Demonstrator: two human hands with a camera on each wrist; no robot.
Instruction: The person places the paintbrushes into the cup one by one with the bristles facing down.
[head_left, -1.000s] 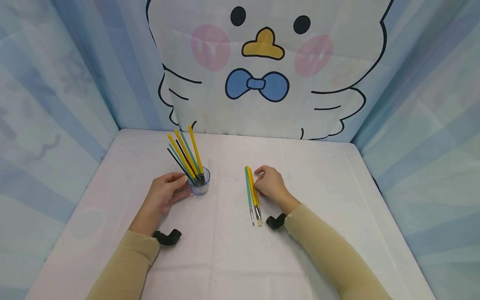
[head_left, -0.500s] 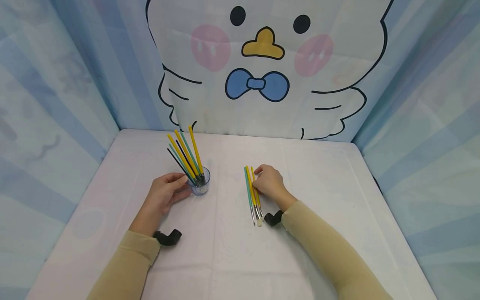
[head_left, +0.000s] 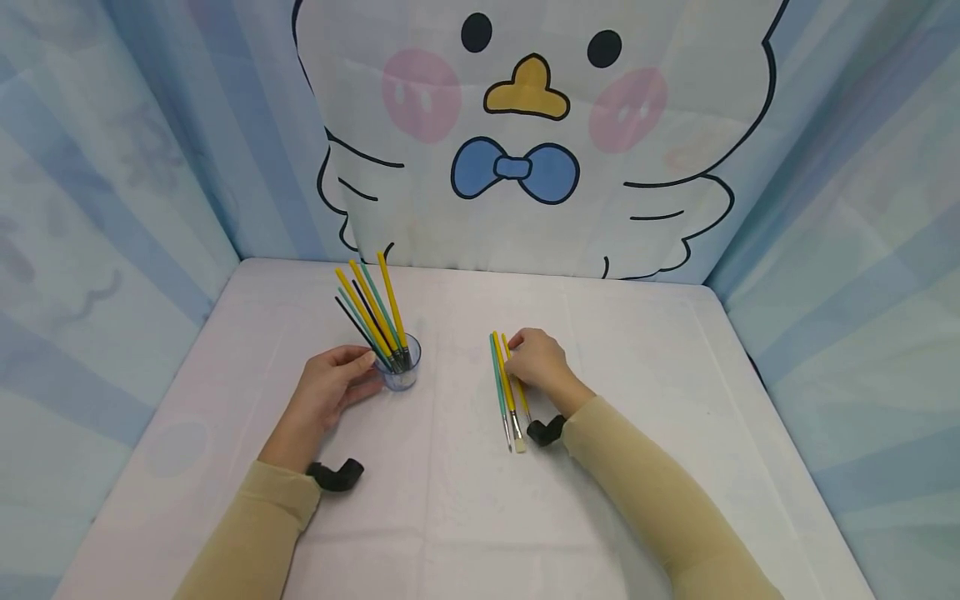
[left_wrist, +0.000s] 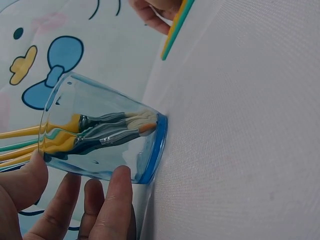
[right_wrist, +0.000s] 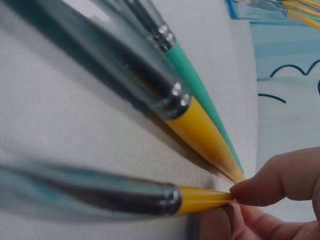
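Note:
My left hand holds a clear bluish plastic cup by its side, the thumb at the rim. Several paintbrushes with yellow, green and black handles lean in it, bristles down. On the right, my right hand pinches the handle of a slim yellow paintbrush between thumb and fingers. Just left of it lie a thicker yellow paintbrush with pale bristles and a thin green paintbrush, side by side on the table. The pinched brush's tip is hidden by the wrist camera in the head view.
A pale cloth covers the table. Behind it hangs a curtain printed with a cartoon face, and striped blue curtains close the sides. A black wrist camera sits under the right sleeve cuff.
My right hand has shifted slightly left, and the slim yellow paintbrush it pinches has swung apart from the other two, its bristle end going right. The left hand and cup stay put.

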